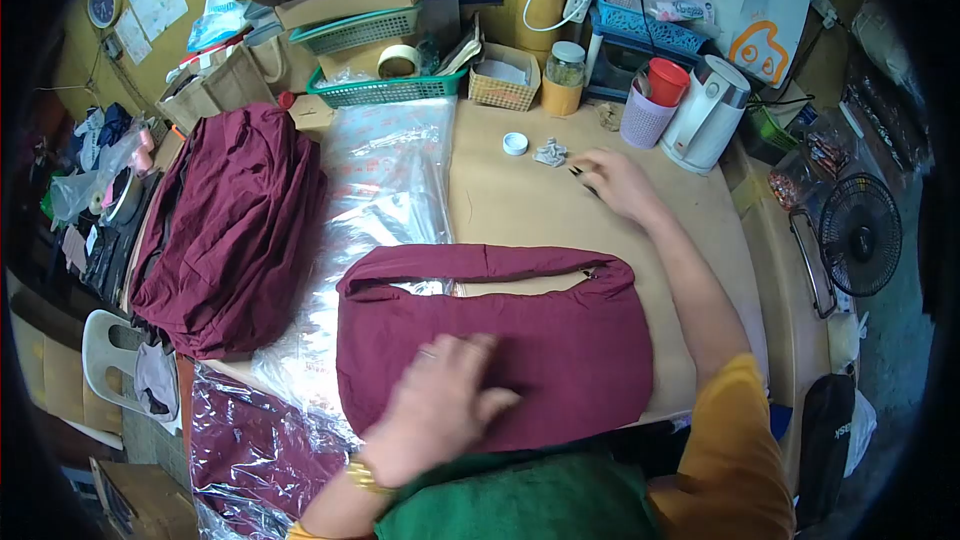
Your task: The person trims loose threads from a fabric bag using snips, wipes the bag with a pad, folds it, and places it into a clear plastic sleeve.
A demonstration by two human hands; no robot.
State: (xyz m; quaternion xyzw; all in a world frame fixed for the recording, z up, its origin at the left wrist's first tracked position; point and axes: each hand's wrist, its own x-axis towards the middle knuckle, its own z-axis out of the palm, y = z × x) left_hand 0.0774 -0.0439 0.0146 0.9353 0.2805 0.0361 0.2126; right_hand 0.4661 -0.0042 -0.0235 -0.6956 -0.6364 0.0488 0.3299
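A maroon fabric shoulder bag [560,360] lies flat in front of me, its strap looping across the top. My left hand [440,390] rests on the bag's lower left part, slightly blurred, with the thumb apart from the fingers. Beyond the bag on the right, my right hand [615,185] is low over the table with its fingers bent together. A small dark object [577,171] shows at its fingertips; its kind cannot be made out. Beside those fingertips lie a crumpled grey scrap [550,152] and a white round lid [514,144].
Clear plastic bags [385,170] lie left of centre, beside a pile of maroon bags [235,230]. A plastic-wrapped maroon bundle [260,440] sits at the front left. Along the back stand a green basket [390,88], a glass jar [565,65], a lilac cup [643,120] and a white kettle [706,115].
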